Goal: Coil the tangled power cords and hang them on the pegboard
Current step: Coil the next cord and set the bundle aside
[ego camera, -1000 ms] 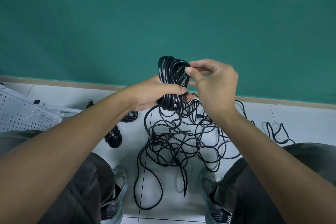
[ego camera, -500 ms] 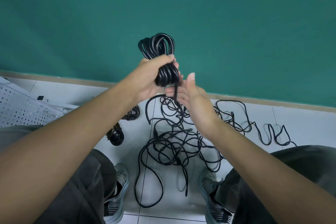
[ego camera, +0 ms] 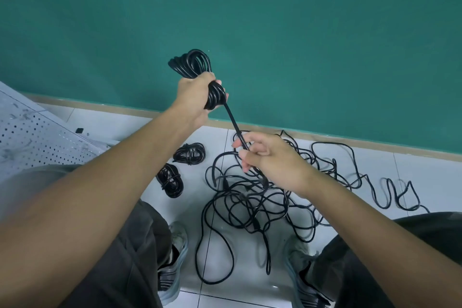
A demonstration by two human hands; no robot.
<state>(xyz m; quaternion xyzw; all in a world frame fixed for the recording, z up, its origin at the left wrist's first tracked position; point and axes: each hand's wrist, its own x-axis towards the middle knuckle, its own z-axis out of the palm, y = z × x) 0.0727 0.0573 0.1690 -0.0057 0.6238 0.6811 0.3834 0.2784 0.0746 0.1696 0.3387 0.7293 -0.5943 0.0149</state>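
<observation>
right hand (ego camera: pixel 267 157) now lower, cord tail (ego camera: pixel 233 120) newly taut from coil (ego camera: pixel 193 62)

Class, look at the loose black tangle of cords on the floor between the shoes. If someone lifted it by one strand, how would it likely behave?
The tangle of cords would probably sag and drag, since its thin strands lie in limp overlapping loops. It would likely snag, because many loops cross. The floor tiles look smooth, so it should slide rather than grip.

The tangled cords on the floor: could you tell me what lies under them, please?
White floor tiles show beneath the tangled cords; the right hand and forearm hide part of the pile.
</observation>
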